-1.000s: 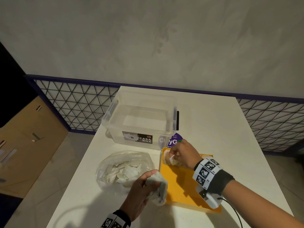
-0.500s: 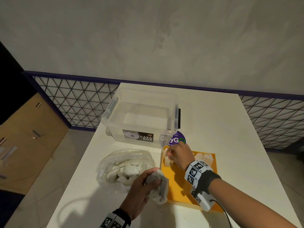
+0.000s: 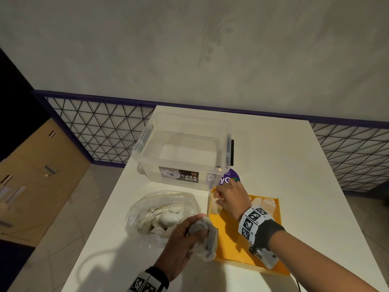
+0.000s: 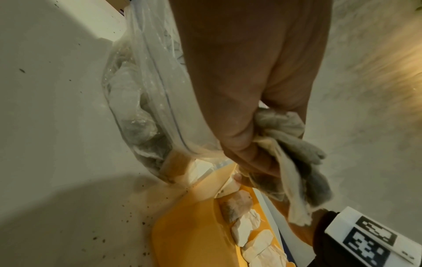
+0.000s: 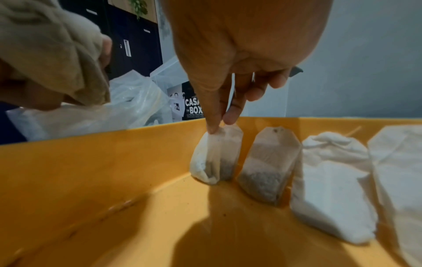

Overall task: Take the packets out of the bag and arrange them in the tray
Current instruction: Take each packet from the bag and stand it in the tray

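Note:
A clear plastic bag (image 3: 160, 211) full of white packets lies on the white table, left of an orange tray (image 3: 235, 247). My left hand (image 3: 185, 239) grips a bunch of packets (image 3: 207, 239) over the tray's left edge; the same bunch (image 4: 294, 162) shows in the left wrist view. At the tray's far left corner my right hand (image 3: 229, 199) pinches the top of one packet (image 5: 215, 153), which stands against the tray wall (image 5: 114, 144). Beside it a second packet (image 5: 267, 166) leans on the wall, then two white ones (image 5: 328, 189) to the right.
A clear lidless storage box (image 3: 183, 152) labelled CASA BOX stands behind the bag and tray. A purple round sticker (image 3: 229, 179) lies beside it. The table's right half (image 3: 305, 175) is bare white surface. A wire mesh fence and a wall run behind the table.
My right hand stays at the tray's far left corner with the packet, shifting slightly as the view moves. The left hand keeps its bunch beside the bag.

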Demonstrator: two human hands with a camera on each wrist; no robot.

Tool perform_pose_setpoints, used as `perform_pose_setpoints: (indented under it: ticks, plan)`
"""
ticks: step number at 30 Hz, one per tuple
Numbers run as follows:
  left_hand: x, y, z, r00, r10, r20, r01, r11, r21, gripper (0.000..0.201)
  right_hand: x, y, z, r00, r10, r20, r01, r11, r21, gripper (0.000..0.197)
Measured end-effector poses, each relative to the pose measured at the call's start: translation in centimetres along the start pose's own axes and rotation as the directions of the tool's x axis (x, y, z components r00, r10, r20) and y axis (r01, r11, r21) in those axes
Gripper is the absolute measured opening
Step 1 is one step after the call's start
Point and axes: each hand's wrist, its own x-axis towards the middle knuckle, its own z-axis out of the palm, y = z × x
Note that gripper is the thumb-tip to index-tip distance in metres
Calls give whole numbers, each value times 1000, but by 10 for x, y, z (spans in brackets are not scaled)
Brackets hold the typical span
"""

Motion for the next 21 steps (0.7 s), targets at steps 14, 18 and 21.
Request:
perform_pose_setpoints:
  ticks: [14, 18, 21]
  plan:
    - [-1, 19, 11, 999, 35, 10, -35, 999, 7, 50, -40, -40, -47, 986, -74, 149, -22, 830, 558, 22]
    - [-6, 23, 10, 998, 56, 2, -56, 998, 2, 55, -37, -48, -53, 991, -18, 136, -80, 732, 677, 4]
    - [-9, 26, 6, 998, 65, -5, -65, 997, -31, 58, -38, -52, -55, 992, 21, 125, -111, 620, 777, 10]
